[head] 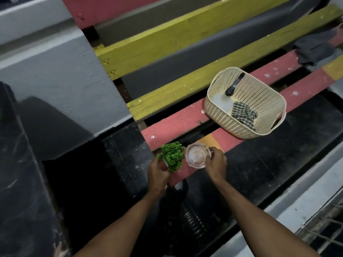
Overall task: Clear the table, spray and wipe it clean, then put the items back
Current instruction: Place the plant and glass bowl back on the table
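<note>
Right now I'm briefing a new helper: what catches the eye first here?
Two hands at the near end of a red plank: the left hand holds a small green plant, the right hand a clear glass dish. Farther right, a cream basket holds a checked cloth.

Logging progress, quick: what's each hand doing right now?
Left hand: closed around the small green plant at the red slat's end.
Right hand: closed on the clear glass dish beside it.
</note>
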### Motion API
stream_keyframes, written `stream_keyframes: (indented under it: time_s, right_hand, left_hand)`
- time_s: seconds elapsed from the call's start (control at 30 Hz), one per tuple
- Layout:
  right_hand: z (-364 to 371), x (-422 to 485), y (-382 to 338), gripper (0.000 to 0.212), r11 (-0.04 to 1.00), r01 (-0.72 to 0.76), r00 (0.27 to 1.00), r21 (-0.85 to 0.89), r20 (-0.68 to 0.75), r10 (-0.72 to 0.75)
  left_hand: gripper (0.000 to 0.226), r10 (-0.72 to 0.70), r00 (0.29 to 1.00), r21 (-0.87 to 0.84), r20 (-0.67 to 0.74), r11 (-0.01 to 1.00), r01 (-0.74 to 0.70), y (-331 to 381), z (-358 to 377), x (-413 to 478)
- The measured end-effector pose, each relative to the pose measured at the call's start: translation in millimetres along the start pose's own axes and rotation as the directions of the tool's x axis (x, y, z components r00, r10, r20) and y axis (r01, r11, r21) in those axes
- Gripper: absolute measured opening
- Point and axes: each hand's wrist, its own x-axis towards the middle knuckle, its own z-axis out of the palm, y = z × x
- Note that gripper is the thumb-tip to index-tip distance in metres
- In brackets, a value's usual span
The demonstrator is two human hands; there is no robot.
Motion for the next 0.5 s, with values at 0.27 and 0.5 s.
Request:
stream_keyframes:
  time_s: [0.27,0.5]
  right_hand:
    - [-34,-98,-116,0.029,0.990,0.086,0.995,0.115,0.046,-0.092]
    - [-17,-224,-234,0.033,0.962,0.229,0.961,0.151,0.126,-0.248]
  left_hand:
    - [0.064,0.064,0.995,-0.030,-0.083,0.997,-0.067,82,-147,-34]
    - [0.056,0.056,0.970,-0.109,-0.238,0.990,-0.084,101,-338,-85]
